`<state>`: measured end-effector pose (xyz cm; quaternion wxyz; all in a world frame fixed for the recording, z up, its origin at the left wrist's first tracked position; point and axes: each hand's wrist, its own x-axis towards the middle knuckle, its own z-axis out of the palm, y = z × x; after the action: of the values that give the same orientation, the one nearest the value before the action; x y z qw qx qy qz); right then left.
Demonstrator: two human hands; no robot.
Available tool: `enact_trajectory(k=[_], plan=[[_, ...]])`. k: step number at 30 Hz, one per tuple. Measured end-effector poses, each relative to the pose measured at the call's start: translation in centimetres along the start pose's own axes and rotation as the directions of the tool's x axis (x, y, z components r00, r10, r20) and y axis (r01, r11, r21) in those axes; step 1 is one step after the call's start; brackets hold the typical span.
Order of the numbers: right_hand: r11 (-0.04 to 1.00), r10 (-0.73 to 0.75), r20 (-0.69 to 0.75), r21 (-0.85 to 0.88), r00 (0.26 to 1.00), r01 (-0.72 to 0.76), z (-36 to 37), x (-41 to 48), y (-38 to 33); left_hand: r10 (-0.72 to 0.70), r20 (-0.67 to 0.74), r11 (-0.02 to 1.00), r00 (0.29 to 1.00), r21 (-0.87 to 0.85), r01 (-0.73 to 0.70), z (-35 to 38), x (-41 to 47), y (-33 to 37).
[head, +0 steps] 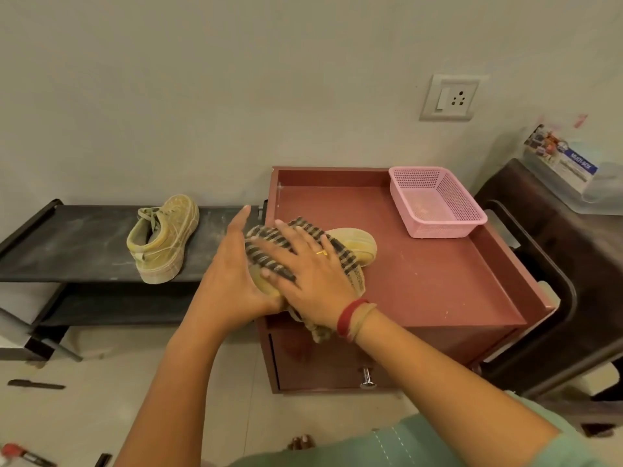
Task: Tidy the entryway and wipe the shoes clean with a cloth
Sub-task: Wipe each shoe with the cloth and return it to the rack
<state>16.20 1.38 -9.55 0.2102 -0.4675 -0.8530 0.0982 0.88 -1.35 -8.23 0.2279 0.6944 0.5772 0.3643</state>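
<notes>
Red cabinet top (438, 281) by wall | L hand (232, 281) grips shoe (354, 246) | R hand (303, 271) flat, presses cloth (269, 251) on it

At the right edge of the frame, a printed label (561, 159) sits on the clear plastic box (603, 190) standing on the dark stool. Its blue band carries white capitals that look like "MULTI BOX", though the letters are small and blurred, so the reading is uncertain. A round logo beside the band and the small pictures on the label are too blurred to read. Just above it, on the wall, is a faint red mark (580, 120) that may be a "7". No other text or number is legible.
</notes>
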Motion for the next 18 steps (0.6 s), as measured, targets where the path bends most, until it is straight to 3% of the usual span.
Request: enact_trajectory(k=[4,7,9,12,14,16,18], plan=[[0.973,0.231,0.001,-0.003,0.973,-0.231,-1.1,-1.5,5.4,-0.039,0.039,0.995,0.998,0.094,0.036,-0.2,0.1,0.0],[0.931,0.325,-0.01,0.178,0.946,-0.318,-0.9,-1.8,8.6,-0.045,0.039,0.989,0.998,0.144,0.039,-0.2,0.2,0.2],[0.823,0.436,-0.04,0.422,0.899,-0.381,-0.7,-1.5,10.6,-0.043,0.038,0.989,0.998,0.142,0.038,-0.2,0.2,0.3],[0.536,0.659,0.066,0.658,0.75,-0.529,-1.9,-1.1,11.5,-0.049,0.038,0.989,0.998,0.143,0.043,-0.2,0.2,0.3],[0.606,0.659,-0.084,0.649,0.748,-0.461,-2.4,-0.9,10.4,-0.049,0.042,0.989,0.998,0.138,0.043,-0.2,0.2,0.2],[0.768,0.483,-0.219,0.57,0.848,-0.291,-2.2,-1.1,8.0,-0.058,0.049,0.989,0.997,0.138,0.05,-0.2,0.3,0.0],[0.895,0.28,-0.147,0.399,0.949,-0.202,-0.9,-1.5,6.5,-0.07,0.052,0.989,0.996,0.135,0.063,-0.1,0.3,0.0]])
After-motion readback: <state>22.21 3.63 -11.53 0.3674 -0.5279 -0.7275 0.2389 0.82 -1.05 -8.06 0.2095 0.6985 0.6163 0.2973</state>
